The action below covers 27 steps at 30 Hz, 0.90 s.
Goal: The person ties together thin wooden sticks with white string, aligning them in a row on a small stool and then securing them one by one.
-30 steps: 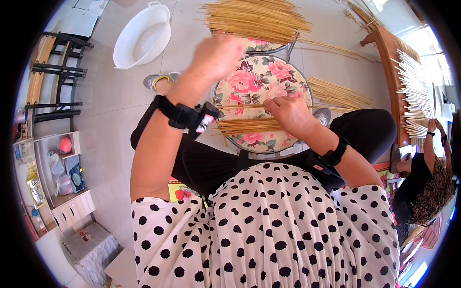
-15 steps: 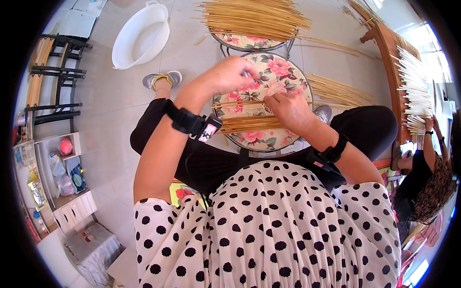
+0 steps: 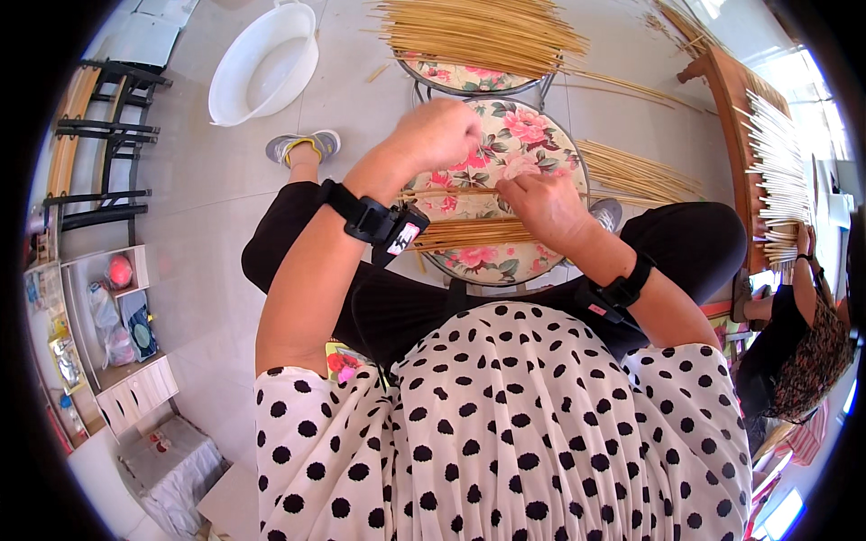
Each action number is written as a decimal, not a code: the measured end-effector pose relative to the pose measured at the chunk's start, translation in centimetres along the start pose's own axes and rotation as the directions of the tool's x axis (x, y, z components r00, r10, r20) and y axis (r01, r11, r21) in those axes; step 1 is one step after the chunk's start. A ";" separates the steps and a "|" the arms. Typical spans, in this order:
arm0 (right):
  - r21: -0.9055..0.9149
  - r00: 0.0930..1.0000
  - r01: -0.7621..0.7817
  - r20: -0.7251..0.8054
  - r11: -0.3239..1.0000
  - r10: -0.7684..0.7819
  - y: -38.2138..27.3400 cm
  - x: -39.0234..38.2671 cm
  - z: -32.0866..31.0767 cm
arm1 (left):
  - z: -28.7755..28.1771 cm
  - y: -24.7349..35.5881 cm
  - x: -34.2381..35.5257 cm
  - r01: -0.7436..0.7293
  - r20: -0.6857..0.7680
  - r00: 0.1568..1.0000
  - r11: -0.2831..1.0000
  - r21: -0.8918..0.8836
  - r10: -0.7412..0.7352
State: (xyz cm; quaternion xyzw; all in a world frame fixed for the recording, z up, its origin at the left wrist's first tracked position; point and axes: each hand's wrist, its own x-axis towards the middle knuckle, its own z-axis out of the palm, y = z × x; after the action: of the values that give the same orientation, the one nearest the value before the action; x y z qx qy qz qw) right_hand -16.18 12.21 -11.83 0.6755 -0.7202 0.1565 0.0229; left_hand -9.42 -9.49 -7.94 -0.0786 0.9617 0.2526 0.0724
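Pinching thin, tan, wood-like sticks [image 3: 458, 190] between thumb and fingers of bare right hand [image 3: 547, 209], over round seat with cream, pink-flowered cover [image 3: 525, 126], probably to steady them level. Holding bare left hand [image 3: 440, 135] curled above left side of same seat, perhaps for working room; cannot tell contents. Note flat row of straight, amber, slender sticks [image 3: 469, 235] on near part, presumably for easy reach.
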 end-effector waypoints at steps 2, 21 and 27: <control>0.023 1.000 -0.002 0.002 1.000 0.002 0.0 -0.1 0.3 | -1.5 0.0 -0.2 0.157 -0.148 0.979 0.984 0.086 -0.143; -0.009 0.999 -0.026 0.020 1.000 0.026 0.1 0.0 0.2 | 2.5 0.3 -0.5 0.014 0.337 0.939 0.966 -0.258 0.076; 0.016 0.998 -0.032 0.057 0.999 0.031 0.2 -0.3 1.5 | 2.5 0.3 -0.9 0.060 0.016 0.998 0.997 -0.043 -0.060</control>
State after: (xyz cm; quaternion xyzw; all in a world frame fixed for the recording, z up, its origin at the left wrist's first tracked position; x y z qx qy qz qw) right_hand -16.11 12.12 -13.35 0.6685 -0.7296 0.1437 -0.0058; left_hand -8.30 -7.89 -9.81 -0.1071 0.9526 0.2716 0.0853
